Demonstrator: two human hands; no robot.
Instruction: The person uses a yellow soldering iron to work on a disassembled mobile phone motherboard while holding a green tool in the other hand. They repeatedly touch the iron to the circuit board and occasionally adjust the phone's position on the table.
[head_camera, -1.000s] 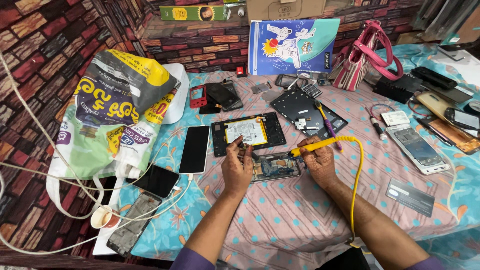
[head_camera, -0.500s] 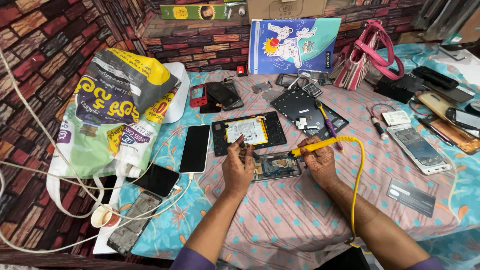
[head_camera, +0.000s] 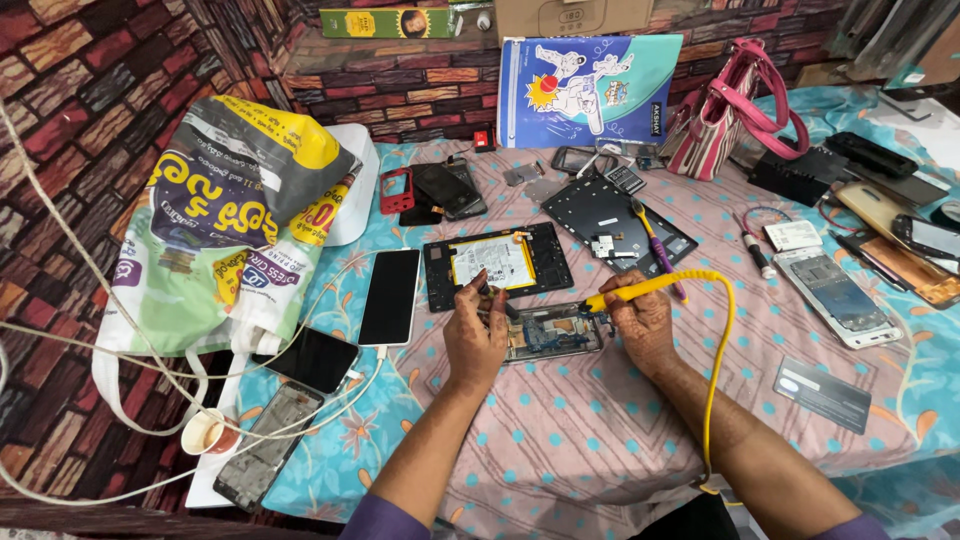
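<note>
- My right hand (head_camera: 640, 322) grips a yellow soldering iron (head_camera: 640, 289), fingers wrapped around its handle, tip pointing left toward an opened phone (head_camera: 548, 333).
- The opened phone lies flat on the counter (head_camera: 600, 440), between my two hands, its blue circuit board showing.
- My left hand (head_camera: 475, 335) pinches a small thin tool at the phone's left edge; I cannot make out what the tool is.
- The iron's yellow cord (head_camera: 718, 360) loops right, then drops to the near edge of the counter.
- Just behind the phone sits a black frame with a white battery (head_camera: 497, 262).
- A large crumpled plastic bag (head_camera: 225, 225), green, yellow and grey with big lettering, fills the left side.
- A glossy blue and white poster (head_camera: 585, 90) with a cartoon figure leans against the brick-patterned wall.
- A flat green and yellow box (head_camera: 390, 22) rests on the ledge above, partly cut off by the frame.
- A pink handbag (head_camera: 725, 120) stands at the right rear.
- Phones at the far right edge are cut off.
</note>
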